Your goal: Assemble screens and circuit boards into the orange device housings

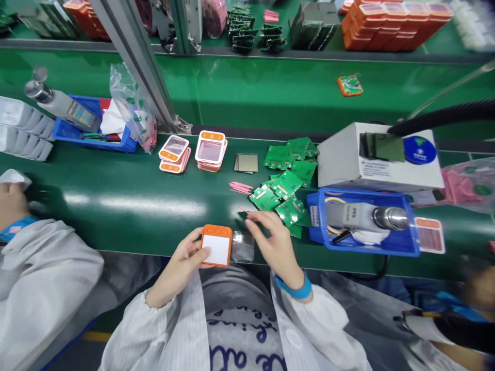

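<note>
My left hand (pixel 181 265) is closed on an orange-framed square piece with a white face (pixel 216 246), held at the near edge of the green table (pixel 135 201). My right hand (pixel 275 242) pinches a thin pink strip (pixel 243 209) between its fingertips, just right of the orange piece. A clear film (pixel 243 246) lies on the table between my hands. A pile of green circuit boards (pixel 288 178) lies just beyond my right hand, and a few pink strips (pixel 240 187) lie to the left of the pile.
Two stacks of white and orange frames (pixel 193 152) and dark square plates (pixel 246 163) lie farther back. A blue bin with a metal tool (pixel 363 221) sits right, behind it a white box (pixel 379 157). Another blue bin (pixel 88 129) is left. Co-workers' sleeves flank me.
</note>
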A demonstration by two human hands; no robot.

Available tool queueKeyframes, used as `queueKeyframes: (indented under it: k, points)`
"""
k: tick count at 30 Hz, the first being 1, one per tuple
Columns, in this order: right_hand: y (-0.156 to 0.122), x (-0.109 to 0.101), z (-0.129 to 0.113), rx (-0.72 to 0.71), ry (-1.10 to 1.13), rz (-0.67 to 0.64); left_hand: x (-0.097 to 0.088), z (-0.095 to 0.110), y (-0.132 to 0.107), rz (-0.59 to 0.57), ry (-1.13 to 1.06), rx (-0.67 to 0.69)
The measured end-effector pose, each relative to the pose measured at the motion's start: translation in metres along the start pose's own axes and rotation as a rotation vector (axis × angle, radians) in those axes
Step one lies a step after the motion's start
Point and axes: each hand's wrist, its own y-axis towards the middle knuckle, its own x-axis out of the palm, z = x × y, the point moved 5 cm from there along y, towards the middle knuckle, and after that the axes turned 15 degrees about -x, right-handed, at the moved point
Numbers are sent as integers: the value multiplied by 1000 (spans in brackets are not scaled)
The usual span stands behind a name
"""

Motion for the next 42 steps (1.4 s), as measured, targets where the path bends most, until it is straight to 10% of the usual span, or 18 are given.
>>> queueKeyframes:
  k: [6, 13, 17, 20, 42]
  points:
    - [7, 14, 13, -101, -624, -87, 18, 3, -11, -56, 40, -40]
    - [9, -10, 1, -71, -405, 35, 58, 1, -28, -287, 84, -85]
    - [1, -61, -39, -100, -113, 225, 69, 2, -39, -354, 58, -112]
    - [-4, -78, -79, -282, -120, 100, 71, 3, -45, -320, 102, -112]
    - [-10, -54, -97, -451, -323, -114, 69, 5, -41, -238, 155, -93]
